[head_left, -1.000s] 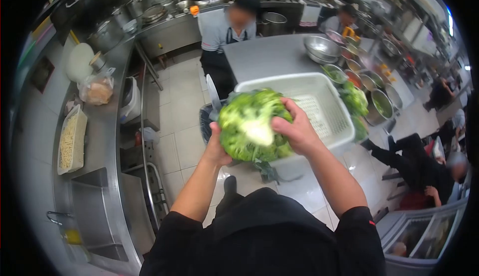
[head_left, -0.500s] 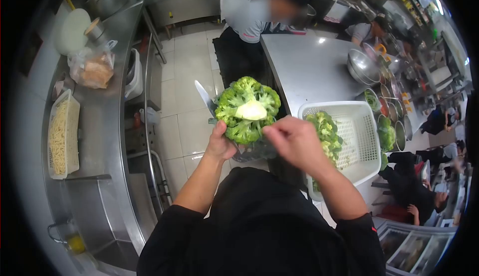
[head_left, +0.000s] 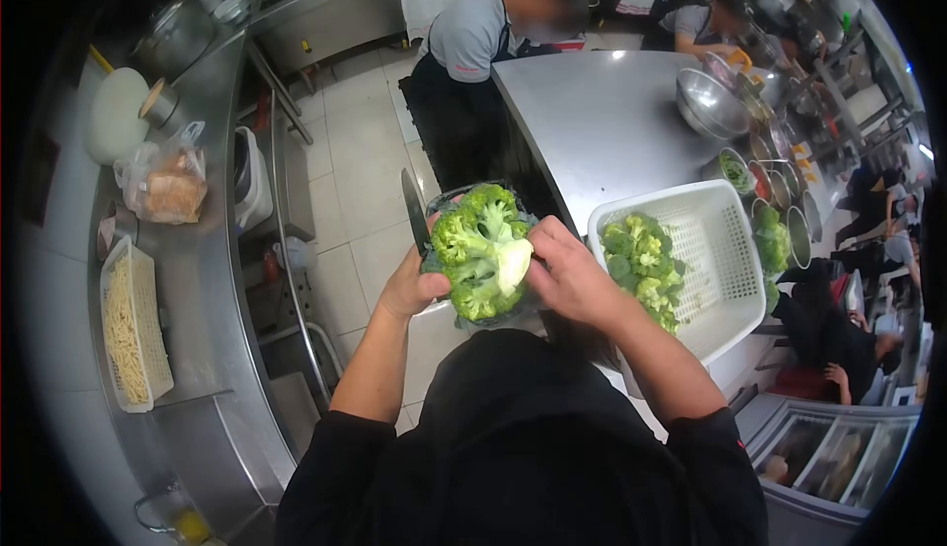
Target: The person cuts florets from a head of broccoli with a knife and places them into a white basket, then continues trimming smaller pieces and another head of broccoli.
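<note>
A large head of broccoli is held in front of my body, its pale cut stem turned up and to the right. My left hand is wrapped round its left side, with the thumb on the near florets. Beside that hand a knife points up, its blade left of the broccoli and its handle hidden. At the cut stem, the bent fingers of my right hand close on the broccoli's right side. Cut broccoli florets lie in the left part of a white perforated basket to my right.
A steel table holds metal bowls and several pots. On the left counter are a basket of pale strips and a bagged block. A co-worker stands ahead; others are at right.
The broccoli has tilted, and its stem has swung to the right and down. My right hand has moved from the lower florets onto the stem. The knife blade has turned more upright.
</note>
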`<state>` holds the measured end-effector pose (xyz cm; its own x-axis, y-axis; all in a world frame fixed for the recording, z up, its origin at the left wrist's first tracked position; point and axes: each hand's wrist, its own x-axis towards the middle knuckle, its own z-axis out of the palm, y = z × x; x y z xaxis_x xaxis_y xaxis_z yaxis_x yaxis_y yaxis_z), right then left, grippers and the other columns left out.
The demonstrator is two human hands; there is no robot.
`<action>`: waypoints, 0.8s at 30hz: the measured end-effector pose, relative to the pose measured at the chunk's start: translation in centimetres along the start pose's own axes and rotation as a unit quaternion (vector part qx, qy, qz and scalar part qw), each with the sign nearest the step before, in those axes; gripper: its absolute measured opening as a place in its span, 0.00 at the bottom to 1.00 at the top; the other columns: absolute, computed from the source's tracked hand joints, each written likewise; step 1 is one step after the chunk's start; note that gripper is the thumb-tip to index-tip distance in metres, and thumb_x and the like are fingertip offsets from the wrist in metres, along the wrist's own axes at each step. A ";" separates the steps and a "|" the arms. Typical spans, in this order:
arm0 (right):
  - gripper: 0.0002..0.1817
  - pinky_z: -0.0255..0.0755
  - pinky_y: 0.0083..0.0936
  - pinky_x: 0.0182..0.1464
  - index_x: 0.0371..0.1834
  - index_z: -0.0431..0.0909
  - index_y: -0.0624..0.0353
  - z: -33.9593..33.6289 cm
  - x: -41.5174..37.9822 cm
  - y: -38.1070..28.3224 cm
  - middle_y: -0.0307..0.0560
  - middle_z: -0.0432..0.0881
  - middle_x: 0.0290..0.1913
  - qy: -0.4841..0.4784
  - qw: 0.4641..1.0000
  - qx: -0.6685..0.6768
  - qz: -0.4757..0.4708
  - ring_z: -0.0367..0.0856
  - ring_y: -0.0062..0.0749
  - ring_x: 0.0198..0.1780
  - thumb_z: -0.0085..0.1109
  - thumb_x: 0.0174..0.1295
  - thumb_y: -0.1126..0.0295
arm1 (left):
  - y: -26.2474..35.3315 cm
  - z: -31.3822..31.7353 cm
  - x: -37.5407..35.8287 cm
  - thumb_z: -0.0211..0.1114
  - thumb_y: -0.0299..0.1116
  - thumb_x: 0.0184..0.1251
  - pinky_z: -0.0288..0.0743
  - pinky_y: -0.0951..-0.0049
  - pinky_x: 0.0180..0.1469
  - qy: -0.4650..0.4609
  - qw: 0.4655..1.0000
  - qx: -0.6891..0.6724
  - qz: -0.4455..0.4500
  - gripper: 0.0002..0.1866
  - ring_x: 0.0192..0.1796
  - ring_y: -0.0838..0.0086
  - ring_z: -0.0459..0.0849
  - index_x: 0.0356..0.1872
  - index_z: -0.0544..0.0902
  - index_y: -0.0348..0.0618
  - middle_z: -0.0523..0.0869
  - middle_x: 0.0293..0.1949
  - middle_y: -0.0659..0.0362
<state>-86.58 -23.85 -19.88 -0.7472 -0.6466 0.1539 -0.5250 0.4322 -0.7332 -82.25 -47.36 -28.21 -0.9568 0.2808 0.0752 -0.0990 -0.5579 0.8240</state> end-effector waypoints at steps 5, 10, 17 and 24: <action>0.08 0.74 0.38 0.46 0.45 0.78 0.61 -1.0 0.8 0.8 0.55 0.77 0.39 -0.029 1.000 0.000 -0.012 0.78 0.52 0.42 0.55 0.66 0.71 | -0.3 0.6 1.6 0.76 0.54 0.44 0.67 0.62 0.71 0.012 1.000 0.000 -0.021 0.58 0.69 0.64 0.74 0.75 0.59 0.37 0.74 0.66 0.52; 0.07 0.76 0.37 0.43 0.42 0.78 0.64 -2.1 0.7 1.8 0.54 0.81 0.35 -0.006 0.997 -0.016 0.075 0.81 0.45 0.37 0.55 0.66 0.71 | 0.9 1.5 3.5 0.75 0.54 0.46 0.67 0.63 0.71 0.078 0.992 0.092 0.049 0.56 0.66 0.65 0.76 0.74 0.61 0.36 0.77 0.63 0.52; 0.13 0.75 0.30 0.39 0.54 0.79 0.56 -3.4 2.6 -2.2 0.43 0.80 0.35 0.056 0.994 0.076 0.052 0.81 0.33 0.34 0.58 0.66 0.75 | -0.6 1.3 3.3 0.77 0.53 0.47 0.75 0.80 0.40 0.127 0.986 0.094 -0.050 0.56 0.51 0.75 0.81 0.77 0.59 0.39 0.78 0.60 0.55; 0.19 0.80 0.42 0.40 0.55 0.79 0.50 -3.5 5.5 -2.8 0.50 0.82 0.42 -0.148 0.948 -0.254 -0.124 0.86 0.50 0.40 0.62 0.59 0.70 | -0.9 3.0 3.4 0.79 0.41 0.53 0.66 0.67 0.70 0.134 0.976 0.167 -0.024 0.50 0.67 0.68 0.74 0.75 0.61 0.38 0.77 0.63 0.54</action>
<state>-90.68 -26.40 -14.68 -0.4675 -0.8834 0.0329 -0.8541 0.4417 -0.2745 -84.58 -43.53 -26.98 -0.9948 0.0611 -0.0818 -0.0946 -0.2507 0.9634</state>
